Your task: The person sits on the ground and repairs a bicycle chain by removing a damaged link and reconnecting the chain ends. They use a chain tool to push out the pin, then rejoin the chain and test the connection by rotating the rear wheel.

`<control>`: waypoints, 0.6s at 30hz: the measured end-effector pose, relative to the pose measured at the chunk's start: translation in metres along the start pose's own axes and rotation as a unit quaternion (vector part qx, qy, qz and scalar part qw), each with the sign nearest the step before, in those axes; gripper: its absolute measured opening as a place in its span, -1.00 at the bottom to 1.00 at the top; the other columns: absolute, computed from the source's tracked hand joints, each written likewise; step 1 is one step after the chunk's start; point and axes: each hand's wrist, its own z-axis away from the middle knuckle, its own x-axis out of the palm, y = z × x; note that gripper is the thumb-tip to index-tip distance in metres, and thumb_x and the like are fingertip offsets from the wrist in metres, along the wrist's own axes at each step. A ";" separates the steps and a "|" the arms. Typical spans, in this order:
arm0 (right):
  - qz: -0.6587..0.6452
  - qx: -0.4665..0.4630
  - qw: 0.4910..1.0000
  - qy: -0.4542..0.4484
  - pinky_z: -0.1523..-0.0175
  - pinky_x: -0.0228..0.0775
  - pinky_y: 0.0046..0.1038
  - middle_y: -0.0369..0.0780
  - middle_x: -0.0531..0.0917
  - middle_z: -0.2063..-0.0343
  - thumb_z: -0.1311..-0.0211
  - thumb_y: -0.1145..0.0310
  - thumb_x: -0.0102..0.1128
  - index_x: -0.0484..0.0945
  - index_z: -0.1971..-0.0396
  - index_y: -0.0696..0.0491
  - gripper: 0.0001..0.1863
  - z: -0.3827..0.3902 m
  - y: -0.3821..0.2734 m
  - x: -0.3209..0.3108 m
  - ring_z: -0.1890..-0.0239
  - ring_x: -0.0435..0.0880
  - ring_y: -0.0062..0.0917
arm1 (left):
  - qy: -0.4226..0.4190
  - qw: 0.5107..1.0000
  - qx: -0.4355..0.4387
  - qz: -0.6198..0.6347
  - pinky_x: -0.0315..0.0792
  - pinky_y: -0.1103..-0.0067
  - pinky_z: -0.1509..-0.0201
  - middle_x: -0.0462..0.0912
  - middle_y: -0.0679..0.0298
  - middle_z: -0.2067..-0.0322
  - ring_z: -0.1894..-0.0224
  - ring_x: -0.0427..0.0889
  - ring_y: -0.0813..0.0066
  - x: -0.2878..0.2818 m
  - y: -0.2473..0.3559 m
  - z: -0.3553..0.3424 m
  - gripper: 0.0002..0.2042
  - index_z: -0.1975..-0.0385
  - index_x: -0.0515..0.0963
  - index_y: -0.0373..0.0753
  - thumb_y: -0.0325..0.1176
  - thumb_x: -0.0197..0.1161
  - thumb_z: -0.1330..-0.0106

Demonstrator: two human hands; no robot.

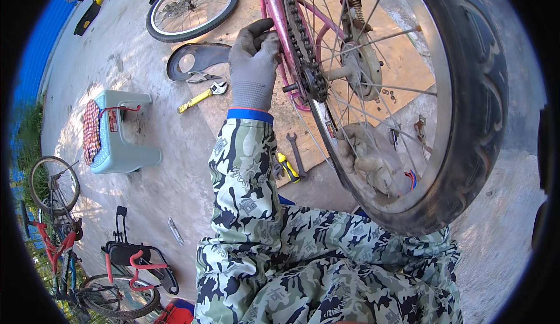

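A pink bicycle frame (277, 14) stands upside down or tilted before me, with a wheel (487, 90) mounted in it. My left hand (254, 55), in a grey glove with dark, dirty fingertips, is closed on the frame's pink tube, beside the greasy chain (300, 38). The chain runs down to a small sprocket (313, 83) at the hub. Behind the spokes, my gloved right hand (364, 157) shows in part, its fingers curled at the lower rim of the wheel. Spokes and tyre hide much of that hand and its forearm.
Left of my arm lie an adjustable wrench (202, 96), pliers (202, 77) and a dark fender (201, 58). A spanner (296, 154) and yellow-handled screwdriver (287, 166) rest on cardboard (318, 139). Farther off are a loose wheel (153, 23), a pale stool (125, 152) and a red bicycle (52, 245).
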 end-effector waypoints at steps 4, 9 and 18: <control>-0.002 0.004 1.000 0.011 0.16 0.48 -0.63 -0.22 0.55 0.16 0.25 0.37 0.44 0.29 -0.21 0.26 -0.11 0.000 -0.005 0.001 0.23 0.58 -0.58 | 0.018 0.999 -0.021 -0.017 0.49 0.67 0.37 0.71 0.24 0.28 0.40 0.63 0.60 0.001 0.006 0.002 -0.73 -0.03 0.55 -0.38 -0.44 0.24 -0.37; 0.004 -0.014 1.000 0.026 0.13 0.48 -0.59 -0.22 0.56 0.16 0.25 0.35 0.44 0.29 -0.24 0.24 -0.09 0.000 0.000 -0.001 0.20 0.59 -0.57 | -0.002 0.999 -0.034 0.013 0.50 0.68 0.37 0.72 0.25 0.29 0.41 0.66 0.58 0.001 0.011 0.004 -0.71 -0.04 0.56 -0.37 -0.43 0.26 -0.36; 0.014 -0.026 0.999 0.019 0.14 0.46 -0.58 -0.19 0.56 0.17 0.25 0.36 0.41 0.35 -0.19 0.26 -0.16 -0.002 0.005 -0.004 0.20 0.58 -0.55 | 0.096 0.976 0.189 -0.050 0.50 0.66 0.27 0.65 0.24 0.18 0.30 0.62 0.56 0.010 0.024 0.014 -0.71 -0.04 0.58 -0.33 -0.47 0.27 -0.34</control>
